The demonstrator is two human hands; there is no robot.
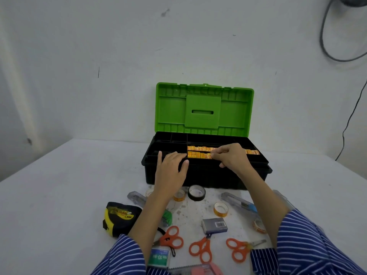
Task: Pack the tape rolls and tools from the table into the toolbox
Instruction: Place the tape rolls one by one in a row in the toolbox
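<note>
Black plastic toolbox [206, 175] with its green lid [203, 109] raised stands near the white tabletop's [59, 185] far edge. Orange-yellow tape rolls [198, 155] line 2 rows of its tray. The right hand [233, 156] pinches 1 roll there; the left hand [171, 169] rests flat, fingers relaxed, on the tray's front rim.

Toolbox [204, 175]: matt black plastic body, lid [203, 110] glossy green moulded plastic. Table [59, 195] matt white, scuffed near the tape rolls [220, 209], which look glossy. Scissors [200, 251]: orange plastic handles, metal blades. Sleeves [309, 245] striped woven cloth.
</note>
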